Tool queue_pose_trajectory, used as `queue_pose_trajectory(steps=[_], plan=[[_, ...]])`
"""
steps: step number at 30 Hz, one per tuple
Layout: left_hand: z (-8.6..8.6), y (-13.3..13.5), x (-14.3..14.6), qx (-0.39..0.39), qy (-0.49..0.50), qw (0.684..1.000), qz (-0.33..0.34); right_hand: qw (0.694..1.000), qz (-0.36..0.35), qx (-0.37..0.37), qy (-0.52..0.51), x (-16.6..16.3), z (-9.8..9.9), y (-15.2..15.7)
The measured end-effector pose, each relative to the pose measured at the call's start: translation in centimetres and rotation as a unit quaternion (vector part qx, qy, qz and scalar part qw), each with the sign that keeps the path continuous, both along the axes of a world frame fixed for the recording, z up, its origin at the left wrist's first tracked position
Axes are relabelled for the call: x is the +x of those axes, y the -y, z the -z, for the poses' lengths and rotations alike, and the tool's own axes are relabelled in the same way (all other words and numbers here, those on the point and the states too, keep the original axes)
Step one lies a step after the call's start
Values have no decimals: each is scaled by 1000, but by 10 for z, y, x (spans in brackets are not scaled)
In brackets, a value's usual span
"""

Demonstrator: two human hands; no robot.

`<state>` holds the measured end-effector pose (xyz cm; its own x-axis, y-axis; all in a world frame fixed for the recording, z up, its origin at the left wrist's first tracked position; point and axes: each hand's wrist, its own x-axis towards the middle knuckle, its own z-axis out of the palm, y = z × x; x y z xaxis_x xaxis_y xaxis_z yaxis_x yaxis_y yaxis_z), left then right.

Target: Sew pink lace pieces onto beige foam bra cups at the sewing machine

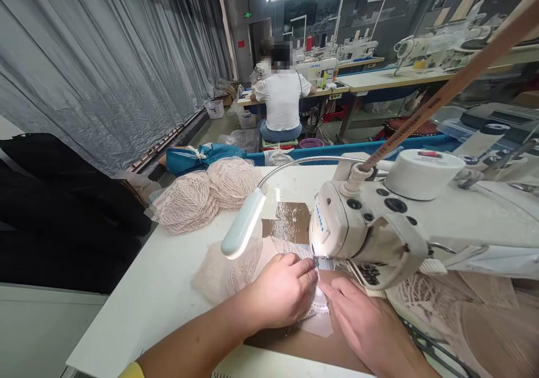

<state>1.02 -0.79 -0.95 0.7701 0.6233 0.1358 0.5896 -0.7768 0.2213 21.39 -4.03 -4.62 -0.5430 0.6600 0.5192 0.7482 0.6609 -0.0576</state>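
Note:
A pale pink lace bra piece (pixel 245 271) lies under the head of a white sewing machine (pixel 334 218), its left part spread over the table. My left hand (pixel 284 291) is closed on the lace just left of the needle area, with curled fingers pressing the cloth. White scalloped trim (pixel 320 302) shows between my two hands. From the right, my right hand (pixel 364 316) lies flat with outstretched fingers, the fingertips touching the edge of the trim. Its thumb is mostly hidden. The needle tip cannot be made out behind my fingers.
A lit lamp (pixel 243 223) on a bendy neck hangs above the work. Stacked lace cups (pixel 189 201) lie at the table's back left. A white thread cone (pixel 425 176) tops the machine. More lace (pixel 446 305) lies right. Ahead, a person (pixel 283 103) sits sewing.

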Motion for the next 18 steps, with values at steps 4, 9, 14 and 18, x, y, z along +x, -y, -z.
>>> queue_pose_trajectory(steps=[4,9,14,18], plan=[[0,-4,-1,-1,-5,1000,2,1000,11,14,-13,1,-2,1],[-3,-2,-3,20,-20,999,18,998,-19,-8,-57,4,-4,7],[-4,2,-5,22,-40,999,17,994,-30,-64,-80,2,-8,10],[-4,0,-5,15,-33,999,15,993,-23,-78,-85,-1,-7,9]])
